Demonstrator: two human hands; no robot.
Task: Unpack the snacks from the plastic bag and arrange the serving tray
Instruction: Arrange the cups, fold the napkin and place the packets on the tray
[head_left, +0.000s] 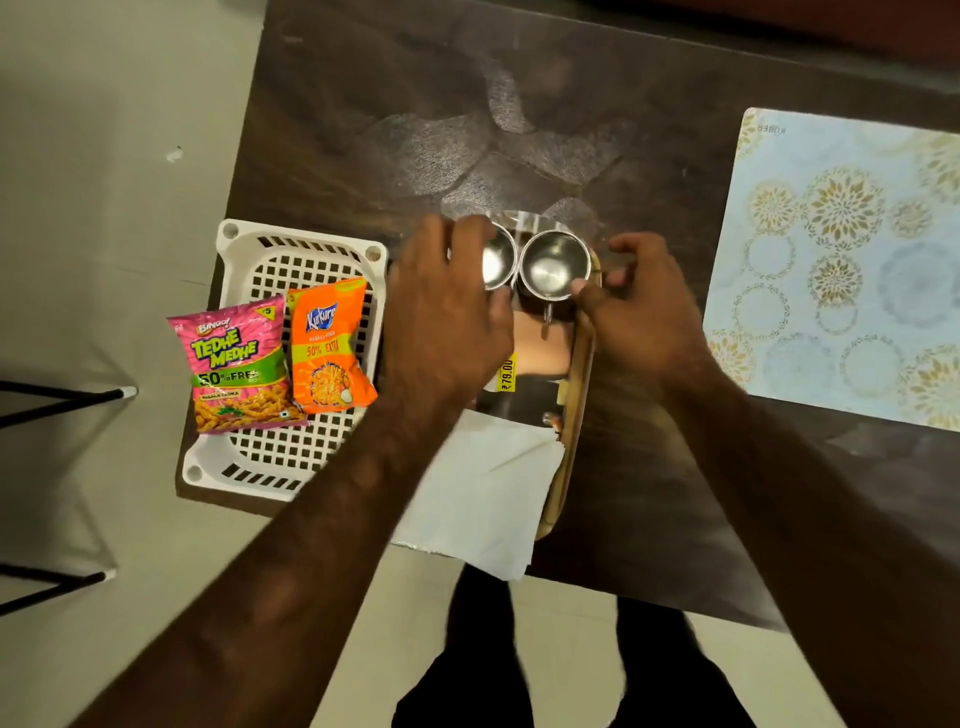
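Two steel cups stand side by side at the far end of a shiny steel serving tray (574, 395). My left hand (447, 312) grips the left steel cup (496, 257) from its left side. My right hand (639, 306) pinches the rim of the right steel cup (553, 265) with thumb and fingers. A white paper napkin (483, 493) lies on the tray's near end and hangs over the table edge. A pink Bingo snack packet (236, 364) and an orange Kurkure snack packet (327, 343) lie on a white plastic basket (291, 260) to the left.
The dark wooden table (395, 130) extends beyond the tray. A pale blue patterned placemat (841, 260) lies at the right. Black chair legs (62, 400) stand on the floor at the left. My legs show below the table's near edge.
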